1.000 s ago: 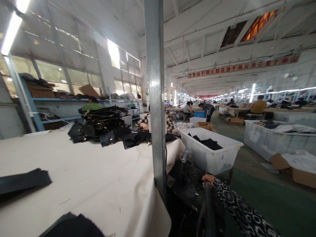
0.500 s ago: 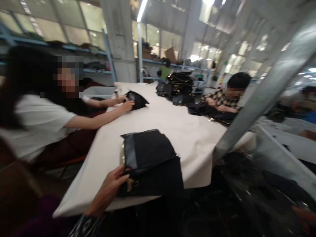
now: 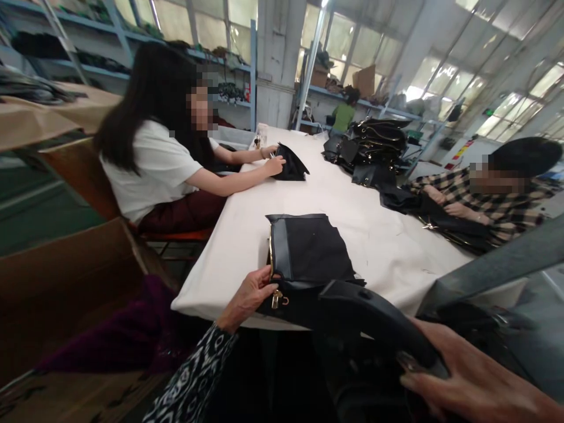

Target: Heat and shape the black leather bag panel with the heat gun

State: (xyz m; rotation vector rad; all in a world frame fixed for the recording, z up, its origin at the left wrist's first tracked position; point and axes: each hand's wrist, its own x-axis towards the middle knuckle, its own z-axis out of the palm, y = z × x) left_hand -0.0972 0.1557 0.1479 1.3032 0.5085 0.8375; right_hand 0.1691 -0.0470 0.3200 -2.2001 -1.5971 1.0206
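Observation:
My left hand grips the near left edge of a stack of black bag panels lying on the white-covered table; a small gold clasp hangs beside my fingers. Low at the right, my right hand is closed around a black curved bag piece held in front of the table edge. My patterned black-and-white sleeve shows at the bottom.
A person in a white shirt sits at the left, working on a black piece. A person in a checked shirt works at the right. Finished black bags are piled at the far end. A grey metal post slants at the right.
The view swung left and down from the hall to the table. My left hand stayed on the black panels. My right hand rose into view holding a black bag piece.

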